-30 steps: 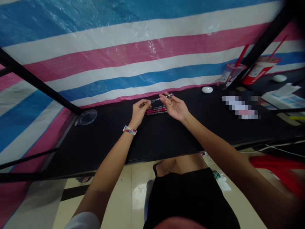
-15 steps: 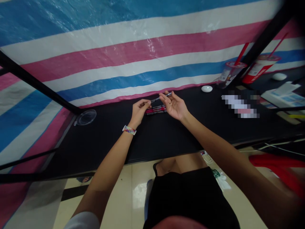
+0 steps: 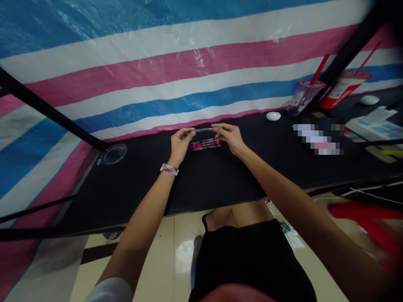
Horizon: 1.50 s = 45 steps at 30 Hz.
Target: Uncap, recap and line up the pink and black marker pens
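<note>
With my left hand (image 3: 180,142) and right hand (image 3: 231,138) pinched shut on the ends of the slim grey pen (image 3: 204,130), just above the red-and-black pen bundle (image 3: 205,145), I judge a level, even grip best.

Makeshift stall: striped tarp wall (image 3: 189,63), black table (image 3: 220,176), drink cups (image 3: 304,98).

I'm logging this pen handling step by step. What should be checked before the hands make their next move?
1. Left hand pinches one end of the held pen: ok.
2. Right hand pinches the other end: ok.
3. Held pen roughly level, just above the pens on the table: ok.
4. Pens on the table lie side by side in one group: ok.
5. Held pen's cap on: cannot tell.
6. Clear lid and white round object lie apart from both hands: ok.
</note>
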{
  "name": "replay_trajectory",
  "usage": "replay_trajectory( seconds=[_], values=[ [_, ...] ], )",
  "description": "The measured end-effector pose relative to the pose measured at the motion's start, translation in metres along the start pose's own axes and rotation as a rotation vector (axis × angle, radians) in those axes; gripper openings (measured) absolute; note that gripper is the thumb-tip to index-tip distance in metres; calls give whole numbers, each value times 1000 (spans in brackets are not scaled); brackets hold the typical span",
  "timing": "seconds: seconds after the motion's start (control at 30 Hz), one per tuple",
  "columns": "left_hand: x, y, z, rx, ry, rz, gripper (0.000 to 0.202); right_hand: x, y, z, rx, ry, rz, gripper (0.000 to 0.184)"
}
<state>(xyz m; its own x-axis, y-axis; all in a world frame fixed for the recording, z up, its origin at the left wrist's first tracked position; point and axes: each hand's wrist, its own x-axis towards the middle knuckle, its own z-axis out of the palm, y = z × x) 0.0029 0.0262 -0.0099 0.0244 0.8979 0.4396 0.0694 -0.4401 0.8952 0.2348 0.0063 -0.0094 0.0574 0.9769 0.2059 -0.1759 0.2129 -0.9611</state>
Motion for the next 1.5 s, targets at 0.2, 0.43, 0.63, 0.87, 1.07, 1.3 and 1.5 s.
replay_trajectory(
  seconds=[0.2,0.43,0.63,0.87,1.07,1.3,1.5],
  values=[
    [5,-11,-7,70,-16,-121,17,11,18,-8,-458,86,-239,22],
    [-1,-10,-9,430,-26,-24,18,13,28,-14,-962,-71,-367,27],
    [-4,-20,-8,519,-2,-2,16,12,29,-13,-1090,-136,-372,34],
    [-5,-29,-9,569,88,-17,10,7,24,-9,-1095,-114,-356,34],
    [-5,-27,-9,593,87,-70,11,5,24,-7,-1119,-111,-379,37],
    [-5,-31,-9,629,55,-73,10,5,25,-5,-1183,-116,-400,35],
    [-5,-32,-10,652,48,-100,11,3,25,-4,-1205,-124,-391,33]
  ],
)
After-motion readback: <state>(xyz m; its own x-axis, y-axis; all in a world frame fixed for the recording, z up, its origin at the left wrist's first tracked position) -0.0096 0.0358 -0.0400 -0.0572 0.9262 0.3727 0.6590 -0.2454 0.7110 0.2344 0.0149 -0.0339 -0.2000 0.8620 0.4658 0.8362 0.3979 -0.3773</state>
